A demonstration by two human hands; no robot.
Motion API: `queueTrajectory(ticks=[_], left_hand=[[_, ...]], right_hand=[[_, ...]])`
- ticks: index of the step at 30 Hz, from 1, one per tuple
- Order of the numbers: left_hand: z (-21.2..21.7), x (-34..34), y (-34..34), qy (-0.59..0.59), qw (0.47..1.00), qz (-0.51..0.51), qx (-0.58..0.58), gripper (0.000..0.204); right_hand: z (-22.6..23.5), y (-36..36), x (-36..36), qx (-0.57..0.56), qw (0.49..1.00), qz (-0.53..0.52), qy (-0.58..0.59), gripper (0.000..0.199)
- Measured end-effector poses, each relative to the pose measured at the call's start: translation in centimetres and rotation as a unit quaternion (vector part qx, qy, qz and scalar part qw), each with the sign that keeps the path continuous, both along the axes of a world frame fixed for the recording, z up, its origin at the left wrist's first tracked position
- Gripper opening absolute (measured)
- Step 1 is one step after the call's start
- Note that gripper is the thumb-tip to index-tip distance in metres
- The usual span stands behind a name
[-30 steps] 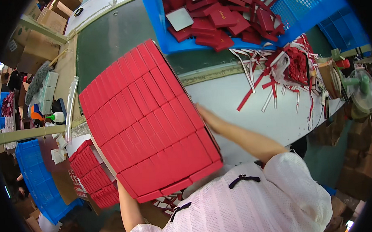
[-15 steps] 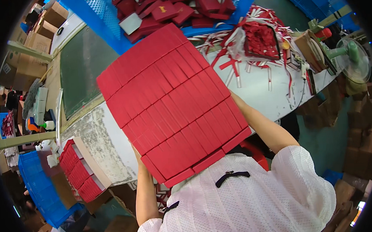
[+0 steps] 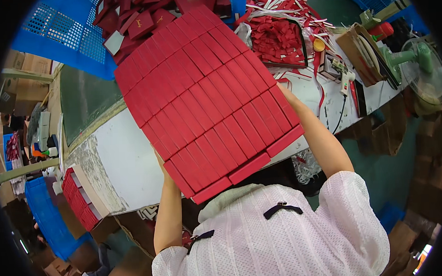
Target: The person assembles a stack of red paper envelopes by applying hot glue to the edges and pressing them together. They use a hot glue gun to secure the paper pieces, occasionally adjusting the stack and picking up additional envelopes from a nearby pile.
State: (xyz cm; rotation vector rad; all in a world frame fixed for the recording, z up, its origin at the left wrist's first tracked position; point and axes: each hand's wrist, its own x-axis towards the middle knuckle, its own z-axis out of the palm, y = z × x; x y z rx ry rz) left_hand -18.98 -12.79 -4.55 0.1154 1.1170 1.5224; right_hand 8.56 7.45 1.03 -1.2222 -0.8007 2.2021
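I hold a wide flat block of red boxes [image 3: 204, 94], packed in several tight rows, tilted above the white table [image 3: 123, 162]. My left hand [image 3: 161, 163] grips its lower left edge and is mostly hidden behind it. At the right edge, my right hand [image 3: 286, 95] supports the block, with the fingers out of sight underneath. The block's far end overlaps a blue crate [image 3: 63, 36] holding loose red boxes [image 3: 142, 18].
A heap of red and white ribbon pieces [image 3: 280, 32] lies at the far right of the table, with a glue gun [image 3: 345, 78] and a green fan [image 3: 420, 65] beyond. More red boxes [image 3: 80, 198] and a blue crate [image 3: 42, 215] sit low on the left.
The block of red boxes has swung from the left side to in front of me over the table. Both hands stayed on it.
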Motion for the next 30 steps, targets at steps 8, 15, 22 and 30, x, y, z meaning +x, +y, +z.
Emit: queueTrajectory(ticks=[8, 15, 22, 30], left_hand=[[5.2, 2.7, -1.6, 0.343, 0.929, 0.138, 0.002, 0.065], [13.0, 10.4, -1.8, 0.822, 0.436, -0.356, 0.091, 0.069], [11.7, 10.7, -1.2, 0.857, 0.389, -0.336, 0.027, 0.073], [11.6, 8.7, 1.0, 0.872, 0.391, -0.293, -0.017, 0.075]], right_hand=[[-10.7, 8.3, 10.2, 0.151, 0.911, -0.259, -0.282, 0.032], [-14.0, 14.2, 13.9, 0.286, 0.768, -0.090, -0.566, 0.042], [-7.4, 13.1, 14.0, 0.357, 0.767, -0.020, -0.533, 0.033], [-1.9, 9.5, 16.3, 0.353, 0.816, -0.062, -0.453, 0.028]])
